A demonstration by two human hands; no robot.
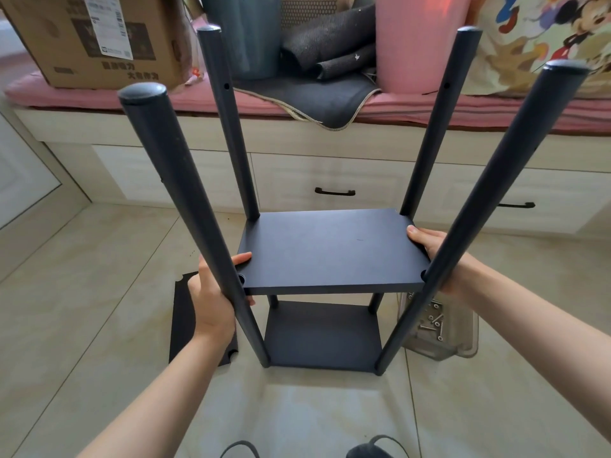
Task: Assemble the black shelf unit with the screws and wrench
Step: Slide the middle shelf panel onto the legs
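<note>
The black shelf unit (322, 335) stands on the tiled floor (82, 309), 4 poles upright. The left hand (211, 299) and right hand (436, 256) grip the middle shelf board (330, 252) by its short edges, fingers clamped on it. Screws (433, 320) lie in a clear tray (463, 342) just right.

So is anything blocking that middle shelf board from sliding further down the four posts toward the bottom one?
Nothing visible does. The middle shelf board, held at its sides by the left hand and right hand, has open space beneath it down to the bottom shelf. The posts look bare there.
</note>
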